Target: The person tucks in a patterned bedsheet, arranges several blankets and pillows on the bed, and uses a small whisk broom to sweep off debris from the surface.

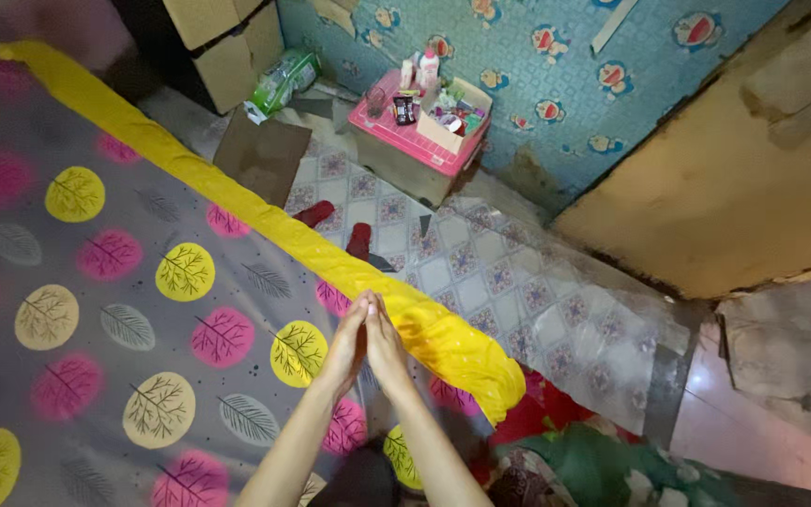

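Holding bottles, packets: pink crate, cardboard tray.

Your palms are pressed together, so the inner side of your left hand and right hand is hidden. The grey bedsheet is cut at the left and bottom edges. The small items in the pink crate are too small to tell.

Open grey sheet left of and below pressed hands: free passage. Yellow mattress edge bars way right and ahead. Beyond it, tiled floor strip open; red slippers, cardboard, pink box crowd far end.
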